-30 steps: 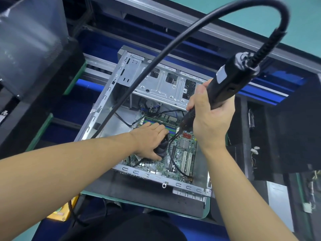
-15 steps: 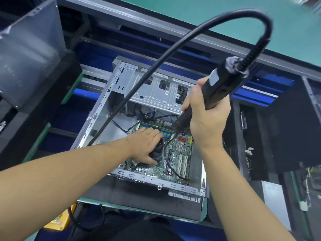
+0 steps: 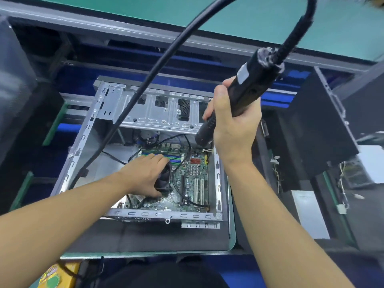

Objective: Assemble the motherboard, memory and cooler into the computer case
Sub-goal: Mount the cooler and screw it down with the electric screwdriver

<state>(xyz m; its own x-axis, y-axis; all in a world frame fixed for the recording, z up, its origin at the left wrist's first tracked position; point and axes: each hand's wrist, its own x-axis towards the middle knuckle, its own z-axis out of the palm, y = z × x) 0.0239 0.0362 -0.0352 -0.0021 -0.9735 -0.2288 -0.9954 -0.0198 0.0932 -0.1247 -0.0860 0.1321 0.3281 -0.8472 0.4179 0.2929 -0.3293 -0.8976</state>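
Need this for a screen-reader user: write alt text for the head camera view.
A person's right hand grips a corded electric screwdriver, its tip pointing down at the far right corner of a green motherboard lying inside an open metal computer case. The left hand holds the black cooler on the board.

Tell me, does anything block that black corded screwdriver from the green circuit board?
Nothing visible. The black corded screwdriver, gripped by the right hand, aims at the green motherboard, far right corner; a thin black cable passes beside.
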